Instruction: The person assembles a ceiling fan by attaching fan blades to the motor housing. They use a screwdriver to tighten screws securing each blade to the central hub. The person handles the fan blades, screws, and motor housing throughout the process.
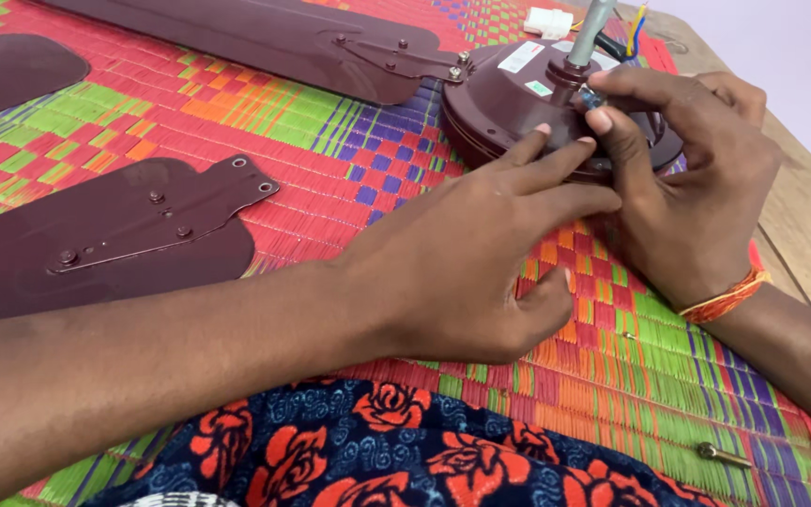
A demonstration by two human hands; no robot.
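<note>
Lower centre: floral cloth (377,451) over my lap. A brass screw (720,455) lies on the woven mat (330,169) at lower right. Centre: my left hand (462,272), grip spread, fingertips (544,131) resting on the rim of the maroon fan motor (509,103). Upper right: my right hand (696,188), grip pinching a small part (591,97) at the base of the grey rod (589,33). One blade (265,38) is bolted to the motor; a loose blade (114,235) lies at left.

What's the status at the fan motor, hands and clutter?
Left hand steadies fan motor. Right hand pinches small part at its shaft. Loose blade, bolt nearby.
</note>
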